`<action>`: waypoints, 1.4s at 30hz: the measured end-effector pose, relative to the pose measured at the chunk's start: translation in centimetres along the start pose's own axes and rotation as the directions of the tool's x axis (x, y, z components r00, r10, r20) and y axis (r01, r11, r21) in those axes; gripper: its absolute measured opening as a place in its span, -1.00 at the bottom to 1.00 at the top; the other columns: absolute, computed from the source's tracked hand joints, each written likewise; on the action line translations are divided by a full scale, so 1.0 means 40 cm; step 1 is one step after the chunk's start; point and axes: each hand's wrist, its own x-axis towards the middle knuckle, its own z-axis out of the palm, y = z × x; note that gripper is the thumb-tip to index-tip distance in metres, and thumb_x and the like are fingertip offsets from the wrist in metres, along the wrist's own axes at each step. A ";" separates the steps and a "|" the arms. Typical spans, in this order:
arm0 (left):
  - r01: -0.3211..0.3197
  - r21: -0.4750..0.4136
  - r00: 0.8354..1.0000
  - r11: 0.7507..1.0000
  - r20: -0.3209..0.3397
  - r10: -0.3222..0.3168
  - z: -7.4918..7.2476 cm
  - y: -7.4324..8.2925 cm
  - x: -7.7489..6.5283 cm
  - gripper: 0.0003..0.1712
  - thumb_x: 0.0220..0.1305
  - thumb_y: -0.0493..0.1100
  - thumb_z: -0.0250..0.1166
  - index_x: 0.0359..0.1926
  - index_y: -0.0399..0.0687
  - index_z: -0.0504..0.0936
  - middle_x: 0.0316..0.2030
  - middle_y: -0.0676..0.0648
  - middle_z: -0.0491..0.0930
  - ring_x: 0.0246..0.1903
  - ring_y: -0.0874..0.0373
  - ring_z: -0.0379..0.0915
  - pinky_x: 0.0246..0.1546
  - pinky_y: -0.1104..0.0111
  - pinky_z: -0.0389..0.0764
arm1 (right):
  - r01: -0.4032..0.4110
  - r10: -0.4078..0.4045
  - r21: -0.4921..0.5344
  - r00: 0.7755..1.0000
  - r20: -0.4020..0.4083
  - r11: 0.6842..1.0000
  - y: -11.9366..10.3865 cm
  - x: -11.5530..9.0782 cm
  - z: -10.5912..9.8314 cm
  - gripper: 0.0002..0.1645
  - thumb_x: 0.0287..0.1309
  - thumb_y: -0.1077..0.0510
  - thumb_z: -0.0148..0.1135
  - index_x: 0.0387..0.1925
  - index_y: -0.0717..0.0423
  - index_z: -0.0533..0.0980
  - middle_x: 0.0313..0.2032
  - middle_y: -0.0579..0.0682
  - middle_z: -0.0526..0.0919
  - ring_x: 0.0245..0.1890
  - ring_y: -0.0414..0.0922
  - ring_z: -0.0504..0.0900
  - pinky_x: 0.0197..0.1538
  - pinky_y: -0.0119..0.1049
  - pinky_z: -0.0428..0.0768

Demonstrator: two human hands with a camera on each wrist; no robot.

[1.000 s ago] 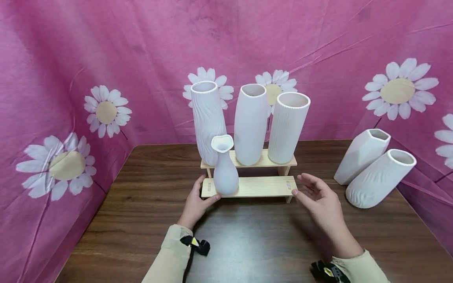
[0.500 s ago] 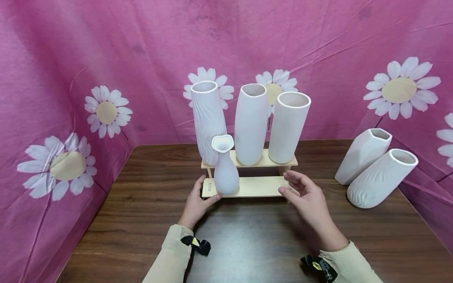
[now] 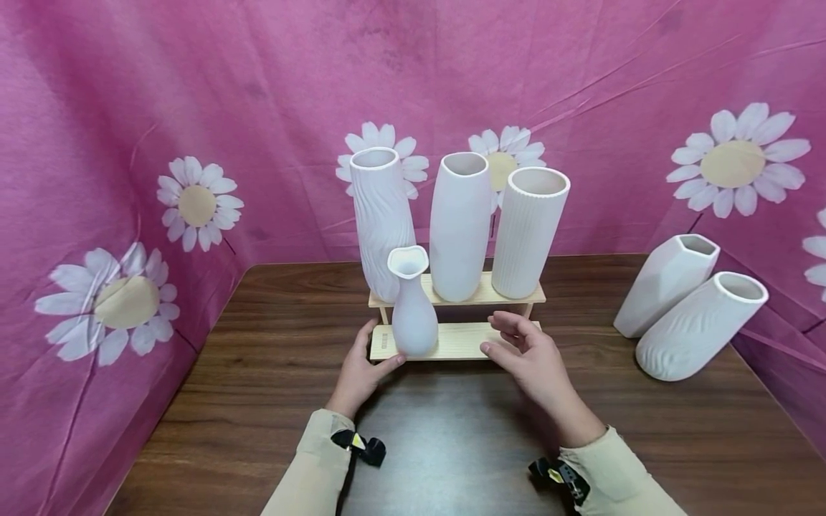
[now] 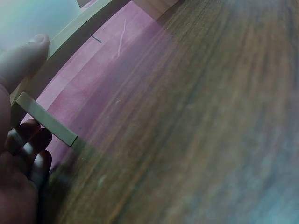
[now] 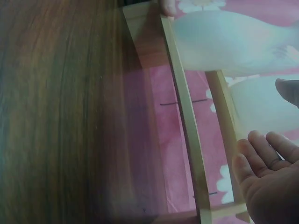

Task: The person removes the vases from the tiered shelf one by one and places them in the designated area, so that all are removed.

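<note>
Right fingers (image 3: 516,326) moved leftward | apart, near small vase (image 3: 414,319) | left fingers (image 3: 363,335): hold unclear

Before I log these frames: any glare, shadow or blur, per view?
Head: mostly crisp, whitish glare on the table in front of the stand, soft shadow beside the right forearm. Left wrist: hazy, table texture soft, left fingers partly in deep shadow. Right wrist: bluish haze, front vase washed out.
</note>
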 end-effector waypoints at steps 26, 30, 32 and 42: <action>0.004 0.007 1.000 1.000 -0.003 -0.004 0.002 -0.004 0.005 0.10 0.02 -0.05 0.61 0.51 -0.11 0.20 0.41 -0.20 0.33 0.38 -0.09 0.22 0.41 -0.02 0.16 | -0.006 -0.001 0.041 0.984 0.178 0.999 0.019 0.044 0.120 -0.24 0.08 0.26 0.50 0.27 0.37 0.37 0.22 0.29 0.53 0.25 0.17 0.50 0.36 -0.05 0.38; 0.006 0.006 1.000 1.000 -0.001 -0.006 0.001 -0.004 0.003 0.11 0.03 -0.05 0.60 0.51 -0.11 0.19 0.41 -0.21 0.32 0.38 -0.10 0.22 0.41 -0.03 0.16 | -0.011 0.000 0.051 0.980 0.197 0.999 0.019 0.053 0.134 -0.20 0.06 0.22 0.53 0.28 0.35 0.36 0.24 0.28 0.51 0.28 0.18 0.47 0.38 -0.05 0.35; 0.009 0.007 1.000 1.000 0.001 -0.009 0.000 -0.004 0.003 0.11 0.03 -0.05 0.60 0.51 -0.11 0.19 0.41 -0.21 0.32 0.38 -0.10 0.22 0.41 -0.03 0.16 | -0.016 0.004 0.054 0.979 0.206 0.998 0.019 0.060 0.141 -0.16 0.04 0.20 0.55 0.30 0.33 0.35 0.25 0.26 0.50 0.30 0.16 0.46 0.39 -0.07 0.34; 0.006 0.004 1.000 1.000 0.007 -0.006 0.000 -0.006 0.004 0.10 0.05 -0.05 0.59 0.52 -0.11 0.18 0.41 -0.20 0.33 0.37 -0.09 0.24 0.39 -0.02 0.20 | -0.052 0.053 -0.011 0.969 0.243 0.999 0.001 0.082 0.188 -0.01 -0.05 0.09 0.61 0.37 0.25 0.32 0.28 0.21 0.49 0.32 0.10 0.44 0.39 -0.02 0.34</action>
